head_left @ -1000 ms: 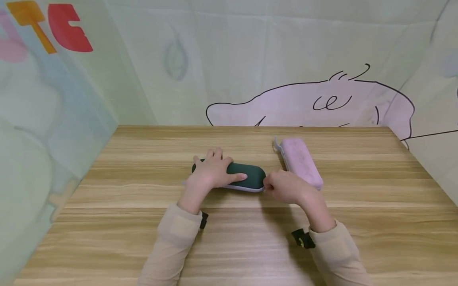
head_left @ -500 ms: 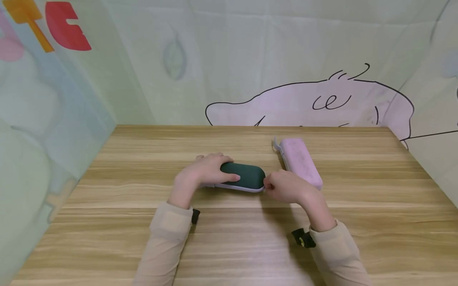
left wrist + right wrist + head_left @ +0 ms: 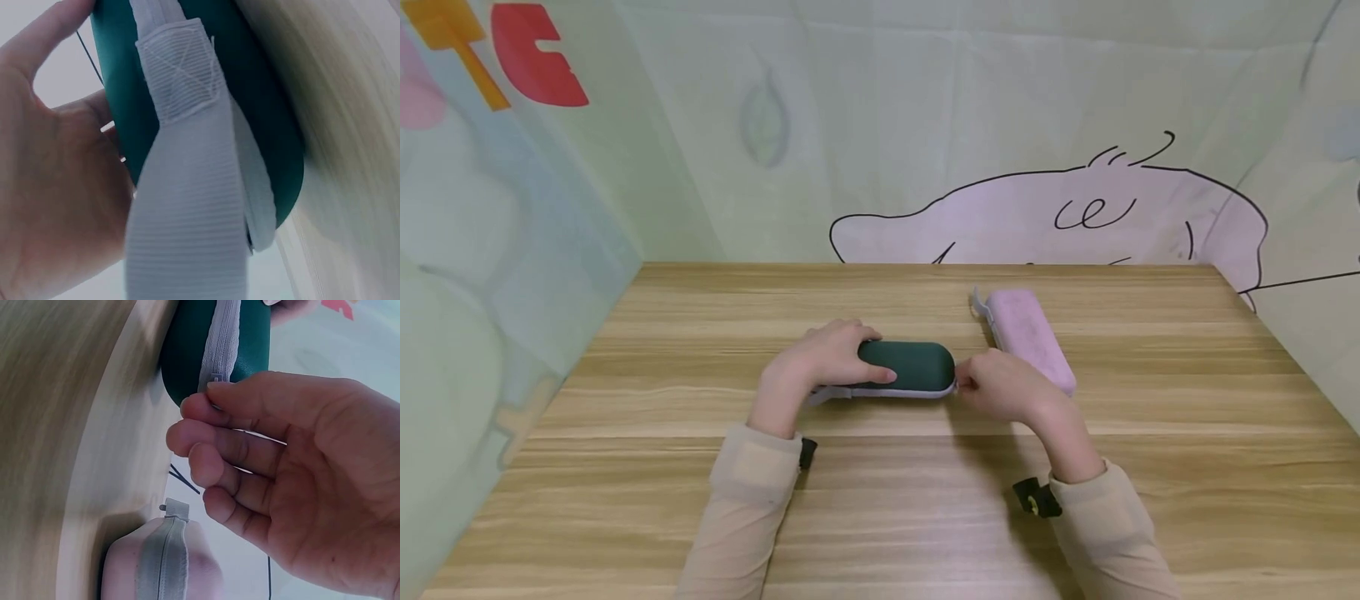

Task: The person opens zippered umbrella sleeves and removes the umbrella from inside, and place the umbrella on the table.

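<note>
Left hand (image 3: 827, 357) is now shifted toward the grey strap (image 3: 187, 212), so the green zippered case (image 3: 917, 365) looks better braced between that thumb and fingers, zipper slider (image 3: 216, 378) pinched in the right hand's fingertips (image 3: 219, 389).

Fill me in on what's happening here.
A person is handling a green case: the left hand grips one end, and the right hand pinches at the zip slider on the other. Where the right wrist view shows it, the zip looks closed. A pink case lies untouched on the table nearby.
</note>
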A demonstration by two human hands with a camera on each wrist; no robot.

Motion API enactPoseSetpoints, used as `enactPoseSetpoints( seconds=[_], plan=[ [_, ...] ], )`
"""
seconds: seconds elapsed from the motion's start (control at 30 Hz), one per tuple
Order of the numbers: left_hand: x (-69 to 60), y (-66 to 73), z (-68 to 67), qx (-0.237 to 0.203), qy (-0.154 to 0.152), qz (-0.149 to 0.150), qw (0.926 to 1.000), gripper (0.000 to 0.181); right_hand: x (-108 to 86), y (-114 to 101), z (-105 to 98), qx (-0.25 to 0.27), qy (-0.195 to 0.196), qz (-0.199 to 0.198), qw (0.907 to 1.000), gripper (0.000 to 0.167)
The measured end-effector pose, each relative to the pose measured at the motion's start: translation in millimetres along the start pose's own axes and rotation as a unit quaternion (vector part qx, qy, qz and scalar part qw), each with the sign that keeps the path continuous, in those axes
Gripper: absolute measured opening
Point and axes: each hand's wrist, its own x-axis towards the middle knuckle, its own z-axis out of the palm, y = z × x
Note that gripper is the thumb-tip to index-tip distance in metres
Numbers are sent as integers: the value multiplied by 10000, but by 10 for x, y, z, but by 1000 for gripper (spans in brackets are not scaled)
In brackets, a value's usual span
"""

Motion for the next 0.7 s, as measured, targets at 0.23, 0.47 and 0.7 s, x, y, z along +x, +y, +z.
enactPoseSetpoints(
  seconds=[0.23, 0.47, 0.7],
  plan=[
    [-7, 33, -4, 70, -1, -166, 9998, 69, 6, -6, 8, -11, -54, 81, 10000, 33],
    [-8, 40, -2, 106, -6, -283, 9995, 69, 1, -37, 5, -67, -58, 131, 9999, 34],
    [2, 42, 16, 150, 23, -301, 9994, 69, -20, -32, 22, -224, 128, 7, 9997, 30]
  ],
)
